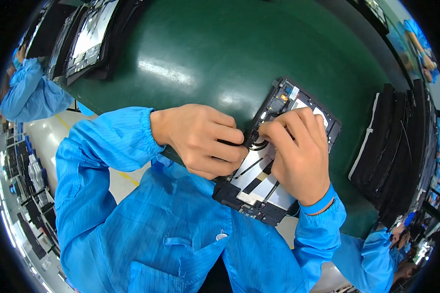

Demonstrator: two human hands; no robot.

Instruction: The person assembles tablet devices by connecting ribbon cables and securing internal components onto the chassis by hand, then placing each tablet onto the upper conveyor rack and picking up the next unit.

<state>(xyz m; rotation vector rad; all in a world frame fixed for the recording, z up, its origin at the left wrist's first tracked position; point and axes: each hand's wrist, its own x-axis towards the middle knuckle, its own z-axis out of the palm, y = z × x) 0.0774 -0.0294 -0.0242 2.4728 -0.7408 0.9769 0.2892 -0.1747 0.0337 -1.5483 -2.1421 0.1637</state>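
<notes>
A: Where does the opened flat device (261,171) lie from the person's fingers?

B: Directly under the right hand (300,156), and just to the right of the left hand (198,141). It rests on the bench (195,44) at the near edge, its lower end reaching past that edge toward the person's body.

A: And its long axis?

B: Slanted — from the lower end near the jacket (181,215), away and to the right. The left fingers meet its left long side; the right hand crosses over the middle from the other side, so it is the nearer one to the inner parts.

A: Are the fingers pinching anything?

B: The left ones are curled, tips at the frame. The right ones are bent and bunched near the left rim, beside a curved black cable (260,145). Whether either set grips something is hidden, so that cannot be told.

A: What of the materials?

B: A matt black frame, blocky at both ends, around a smooth silvery panel (280,197) crossed by flat dark strips. The bench is glossy green — it throws back the light. The jacket is blue cloth with fine stripes, gathered at the cuffs; a smooth blue band (319,201) rings the right wrist.
</notes>
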